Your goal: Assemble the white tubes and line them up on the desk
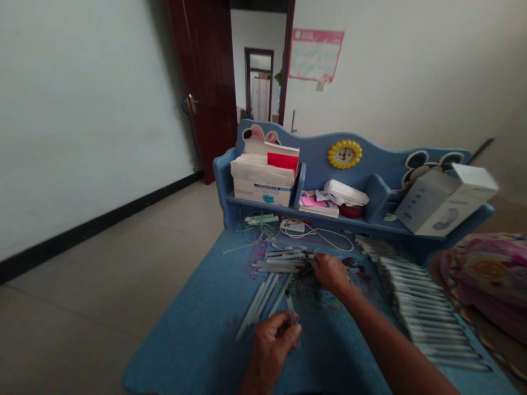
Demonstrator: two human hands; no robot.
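Note:
I look down at a blue desk (197, 340). My left hand (272, 340) is closed near the front, pinching a thin grey pen-like stick (290, 308) that points upward. My right hand (329, 272) reaches further in, fingers curled down onto a loose pile of grey sticks (284, 262) in the middle of the desk. More sticks (259, 299) lie fanned out just left of my left hand.
A long row of laid-out sticks (415, 302) runs along the desk's right side. The blue back shelf (370, 222) carries white boxes (263, 175), papers (319, 206) and a tilted white carton (444, 200). White cable (317, 233) lies beneath. Tiled floor lies left, patterned bedding (489, 280) right.

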